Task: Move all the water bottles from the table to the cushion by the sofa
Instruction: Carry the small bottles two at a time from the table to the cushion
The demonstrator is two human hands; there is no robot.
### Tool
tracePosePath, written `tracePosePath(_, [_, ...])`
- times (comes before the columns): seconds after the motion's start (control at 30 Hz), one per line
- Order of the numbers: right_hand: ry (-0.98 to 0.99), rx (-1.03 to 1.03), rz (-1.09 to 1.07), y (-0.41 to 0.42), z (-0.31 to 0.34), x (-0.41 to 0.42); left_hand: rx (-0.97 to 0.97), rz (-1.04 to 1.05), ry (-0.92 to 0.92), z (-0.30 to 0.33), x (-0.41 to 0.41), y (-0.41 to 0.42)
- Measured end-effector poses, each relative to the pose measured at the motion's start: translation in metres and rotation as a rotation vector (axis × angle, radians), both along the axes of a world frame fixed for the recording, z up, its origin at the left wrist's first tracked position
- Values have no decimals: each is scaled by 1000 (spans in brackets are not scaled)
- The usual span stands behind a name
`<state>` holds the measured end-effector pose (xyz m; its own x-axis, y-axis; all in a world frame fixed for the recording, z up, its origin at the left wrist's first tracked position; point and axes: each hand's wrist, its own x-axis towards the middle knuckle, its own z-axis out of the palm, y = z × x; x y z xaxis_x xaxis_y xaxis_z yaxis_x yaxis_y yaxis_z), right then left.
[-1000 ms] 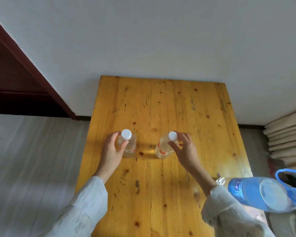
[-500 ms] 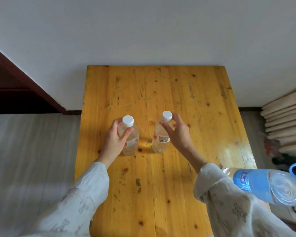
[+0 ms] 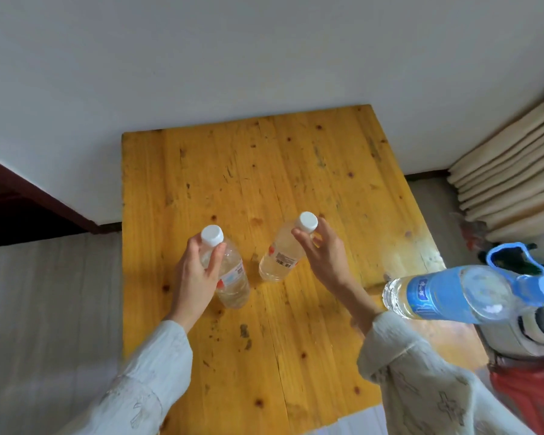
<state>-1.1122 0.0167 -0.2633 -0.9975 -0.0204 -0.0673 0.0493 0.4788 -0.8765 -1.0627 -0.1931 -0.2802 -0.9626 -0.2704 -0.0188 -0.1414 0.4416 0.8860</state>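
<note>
Water bottles, 2 of them with white caps, are over the middle of the yellow wooden table (image 3: 296, 171), and you have 1 in each hand. Your left hand (image 3: 195, 277) wraps the left bottle (image 3: 230, 277) from its outer side, thumb across the shoulder just under the cap and fingers curled behind the body; the bottle reads roughly upright. Your right hand (image 3: 324, 255) pinches the right bottle (image 3: 280, 252) high up, thumb and fingertips closed at the neck right below the cap, the wrist cocked so the bottle tilts, cap leaning toward your hand and base swung toward the left bottle. You cannot tell from this view whether either base touches the tabletop. Both forearms reach forward from pale patterned sleeves, elbows wide, hands well apart. A 3rd, larger bottle with a blue label and blue cap (image 3: 453, 293) lies on its side at the table's right edge, near your right sleeve. Stacked beige cushions (image 3: 512, 183) sit against the wall, right of the table.
</note>
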Motion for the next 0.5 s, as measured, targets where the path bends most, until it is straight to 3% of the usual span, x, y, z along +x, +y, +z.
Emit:
tracePosePath(0.27, [43,-21,-126,74,40,89,41,-228,85,35,41,57])
tracePosePath(0.5, [62,-153,-390,165,73,234,110,-515,157,68,113,153])
